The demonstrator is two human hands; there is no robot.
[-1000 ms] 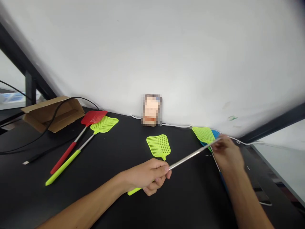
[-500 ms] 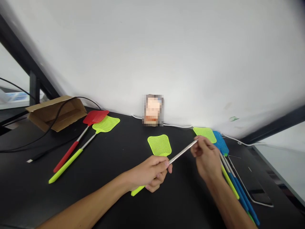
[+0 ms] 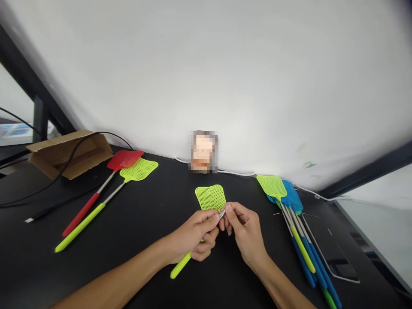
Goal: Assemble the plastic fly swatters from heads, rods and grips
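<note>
In front of me, my left hand point(image 3: 202, 234) is closed around a slim silver metal rod point(image 3: 222, 213), of which only a short end shows. The fingertips of my right hand point(image 3: 244, 227) pinch that end, close beside the left fingers. Behind and below the hands is a lime-green fly swatter point(image 3: 210, 197). Its perforated head shows beyond my fingers and its grip sticks out under my left hand. The middle of it is hidden, so I cannot tell whether the left hand touches it.
On the left, a red fly swatter point(image 3: 125, 159) overlaps a green one point(image 3: 140, 169), near an open cardboard box point(image 3: 72, 154) and black cables. Several blue and green swatters point(image 3: 272, 186) are stacked right, beside a dark tablet-like panel point(image 3: 331, 244). A blurred-out item point(image 3: 203, 152) leans on the wall.
My right hand has moved left, up to my left hand. The long stretch of silver rod between the hands has shrunk to a short tip. The view has shifted slightly.
</note>
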